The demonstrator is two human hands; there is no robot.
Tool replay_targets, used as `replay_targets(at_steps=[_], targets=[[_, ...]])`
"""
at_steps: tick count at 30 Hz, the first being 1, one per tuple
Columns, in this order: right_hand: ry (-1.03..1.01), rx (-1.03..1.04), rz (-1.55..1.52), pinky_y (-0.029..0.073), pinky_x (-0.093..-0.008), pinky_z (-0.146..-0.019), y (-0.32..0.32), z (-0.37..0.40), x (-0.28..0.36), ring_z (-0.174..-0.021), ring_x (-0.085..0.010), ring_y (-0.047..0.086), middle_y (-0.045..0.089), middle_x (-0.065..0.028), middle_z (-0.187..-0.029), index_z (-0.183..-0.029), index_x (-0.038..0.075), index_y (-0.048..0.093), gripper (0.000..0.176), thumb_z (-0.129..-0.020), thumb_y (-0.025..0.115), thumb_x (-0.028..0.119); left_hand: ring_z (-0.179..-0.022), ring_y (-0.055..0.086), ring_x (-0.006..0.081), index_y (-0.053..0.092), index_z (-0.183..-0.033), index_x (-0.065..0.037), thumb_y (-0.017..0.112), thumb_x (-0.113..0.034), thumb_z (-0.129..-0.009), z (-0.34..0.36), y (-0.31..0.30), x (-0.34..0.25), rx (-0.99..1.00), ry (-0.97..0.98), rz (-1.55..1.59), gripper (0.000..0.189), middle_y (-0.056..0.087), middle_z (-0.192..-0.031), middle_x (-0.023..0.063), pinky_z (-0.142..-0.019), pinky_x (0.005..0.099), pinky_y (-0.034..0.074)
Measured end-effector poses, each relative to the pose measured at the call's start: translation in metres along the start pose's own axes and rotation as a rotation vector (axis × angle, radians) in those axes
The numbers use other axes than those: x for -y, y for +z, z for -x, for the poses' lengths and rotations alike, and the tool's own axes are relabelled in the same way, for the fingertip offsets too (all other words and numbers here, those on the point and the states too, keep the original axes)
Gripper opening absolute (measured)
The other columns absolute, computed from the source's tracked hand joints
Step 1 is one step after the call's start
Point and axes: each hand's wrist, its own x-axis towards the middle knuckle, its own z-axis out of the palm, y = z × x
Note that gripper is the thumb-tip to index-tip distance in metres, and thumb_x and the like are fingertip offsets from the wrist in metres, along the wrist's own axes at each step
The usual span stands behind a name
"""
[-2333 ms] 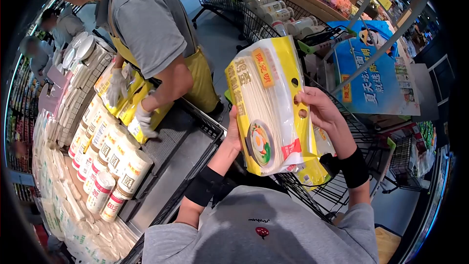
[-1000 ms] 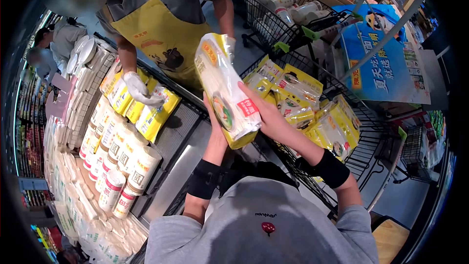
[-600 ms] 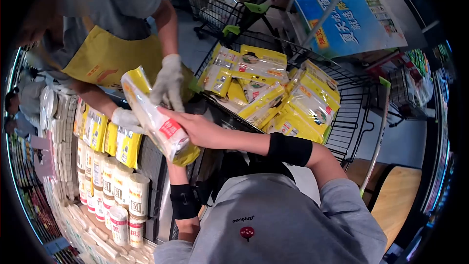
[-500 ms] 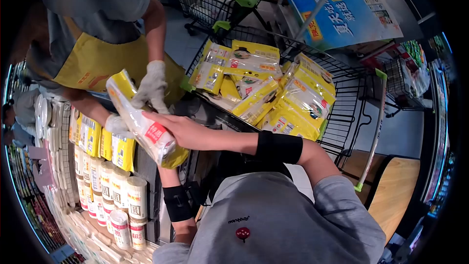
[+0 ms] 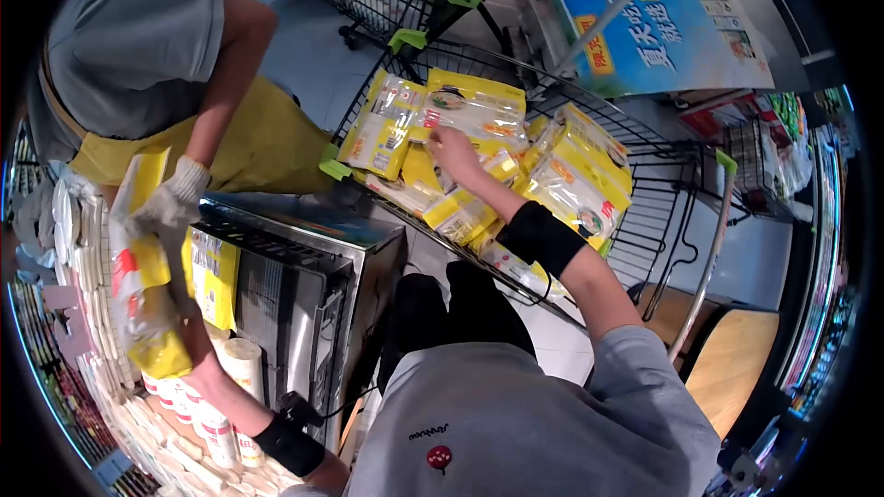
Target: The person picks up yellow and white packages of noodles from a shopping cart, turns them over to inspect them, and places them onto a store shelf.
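Note:
My left hand (image 5: pixel 204 356) is at the lower end of a yellow-and-clear noodle packet (image 5: pixel 143 290), its fingers partly hidden behind it. A co-worker's white-gloved hand (image 5: pixel 170 202) holds the same packet higher up. In the shopping cart, my right hand (image 5: pixel 451 152) lies on the pile with its fingers curled at the edge of another noodle packet (image 5: pixel 474 110). More yellow packets (image 5: pixel 580 175) lie around it, some with a picture of a bowl. Black bands circle both my wrists.
The wire cart (image 5: pixel 658 193) stands in front, with another loaded cart (image 5: pixel 368 0) behind it. At left, a display holds upright packets (image 5: pixel 214 276) and white cylindrical packs (image 5: pixel 241 368). A co-worker in a yellow apron (image 5: pixel 267 143) stands close. A blue sign (image 5: pixel 645 28) is beyond the cart.
The noodle packet has moved left and down toward the display, with my left hand and the co-worker's glove. My right hand has left it and reached into the cart.

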Motion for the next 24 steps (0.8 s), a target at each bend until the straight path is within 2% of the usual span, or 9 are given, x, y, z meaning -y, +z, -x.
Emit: replay_targets(at_steps=[2,4,7,10,13,16,18,22,24], targets=[[-0.043,0.007,0.285,0.047,-0.0372,-0.07,0.024,-0.011,-0.058,-0.082,-0.029,0.057,0.058,-0.0149,-0.084,-0.086,-0.001,0.056,0.02,-0.072,0.056,0.013,-0.089,0.045,0.0251,0.043,-0.116,0.007,0.047,-0.017,-0.088,0.016,-0.008,-0.008,-0.389,0.283,-0.14,0.037,0.045,-0.109,0.0162,-0.087,0.0373,0.041],[-0.023,0.053,0.446,0.046,-0.0384,-0.07,0.041,-0.017,-0.086,-0.084,-0.0293,0.055,0.056,-0.0142,-0.083,-0.085,-0.001,0.056,0.02,-0.069,0.056,0.011,-0.082,0.046,0.0185,0.037,-0.122,0.007,0.045,-0.015,-0.09,0.041,0.012,0.006,-0.464,0.226,-0.136,0.039,0.044,-0.102,0.0156,-0.077,0.0314,0.045],[-0.055,0.037,0.642,0.046,-0.037,-0.069,0.063,-0.018,-0.104,-0.084,-0.0278,0.054,0.055,-0.0124,-0.084,-0.088,0.002,0.055,0.022,-0.067,0.056,0.008,-0.08,0.048,0.0168,0.041,-0.116,0.007,0.045,-0.016,-0.09,0.046,0.003,0.046,-0.417,0.032,-0.057,0.035,0.049,-0.095,0.0117,-0.073,0.0272,0.044],[-0.017,-0.004,0.835,0.045,-0.0341,-0.064,0.069,-0.023,-0.096,-0.079,-0.0245,0.056,0.057,-0.0119,-0.08,-0.082,0.005,0.056,0.011,-0.072,0.05,0.007,-0.081,0.049,0.0132,0.049,-0.105,0.005,0.046,-0.014,-0.089,0.035,0.035,0.113,-0.302,-0.131,-0.233,0.025,0.052,-0.092,0.0085,-0.071,0.0237,0.043],[-0.006,0.088,0.744,0.045,-0.0367,-0.065,0.066,-0.036,-0.101,-0.079,-0.0269,0.057,0.058,-0.0125,-0.08,-0.087,0.004,0.055,0.018,-0.07,0.05,0.003,-0.079,0.05,0.0122,0.052,-0.102,0.002,0.05,-0.014,-0.087,0.026,0.102,0.185,-0.271,-0.234,-0.303,0.022,0.054,-0.09,0.0074,-0.072,0.0219,0.043],[-0.17,0.036,0.555,0.044,-0.0374,-0.065,0.022,-0.062,-0.105,-0.075,-0.0296,0.057,0.058,-0.0153,-0.075,-0.086,0.004,0.056,0.017,-0.072,0.048,0.003,-0.079,0.051,0.012,0.054,-0.097,0.0,0.05,-0.013,-0.087,0.02,0.111,0.236,-0.091,-0.446,-0.212,0.016,0.056,-0.091,0.0066,-0.073,0.0224,0.043],[-0.338,-0.176,0.152,0.043,-0.0388,-0.066,-0.01,-0.077,-0.103,-0.075,-0.0329,0.055,0.056,-0.0177,-0.073,-0.087,0.004,0.056,0.017,-0.074,0.045,0.002,-0.081,0.052,0.0123,0.051,-0.099,-0.001,0.047,-0.012,-0.088,0.02,0.121,0.261,0.012,-0.549,-0.25,0.016,0.055,-0.09,0.0062,-0.073,0.0235,0.041],[-0.4,-0.171,0.199,0.042,-0.0417,-0.066,-0.088,-0.09,-0.069,-0.074,-0.0352,0.053,0.057,-0.0154,-0.076,-0.087,0.001,0.055,0.014,-0.074,0.049,0.003,-0.084,0.052,0.0142,0.05,-0.101,-0.001,0.045,-0.014,-0.089,0.019,0.116,0.297,0.162,-0.72,-0.247,0.019,0.055,-0.091,0.0072,-0.075,0.0249,0.042],[-0.42,-0.207,0.194,0.041,-0.042,-0.066,-0.127,-0.072,-0.033,-0.074,-0.035,0.053,0.058,-0.0155,-0.078,-0.089,0.001,0.055,0.015,-0.076,0.05,0.005,-0.099,0.052,0.0204,0.046,-0.108,0.001,0.047,-0.022,-0.09,0.014,0.105,0.321,0.218,-0.843,-0.204,0.03,0.053,-0.106,0.0124,-0.085,0.0299,0.043]])
